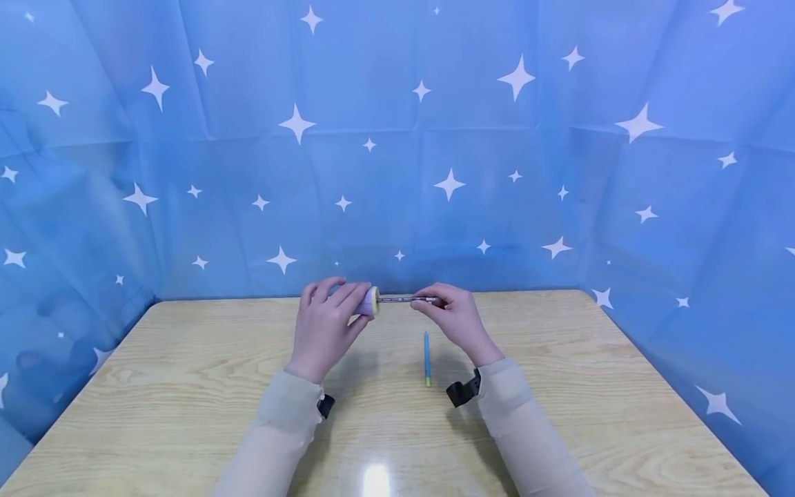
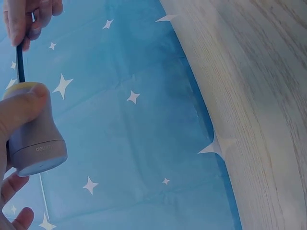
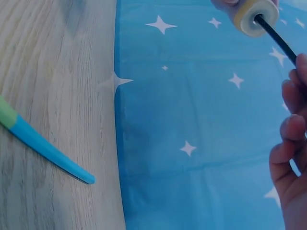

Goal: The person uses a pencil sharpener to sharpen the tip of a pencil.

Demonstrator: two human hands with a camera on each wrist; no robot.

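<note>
My left hand [image 1: 324,330] grips a small lavender pencil sharpener [image 2: 38,129] with a yellow rim, its thumb across the upper side in the left wrist view. The sharpener is held in the air above the far part of the table, its holed end facing right. A dark pencil [image 1: 396,299] sits with one end in that hole, as the right wrist view shows. My right hand [image 1: 456,314] pinches the pencil near its other end, between thumb and fingers. The pencil's tip is hidden inside the sharpener.
A blue pen-like stick [image 1: 426,359] with a green end lies on the wooden table [image 1: 199,386], just left of the right forearm. Behind the table's far edge hangs a blue curtain [image 1: 385,221] with white stars. Each wrist wears a black camera.
</note>
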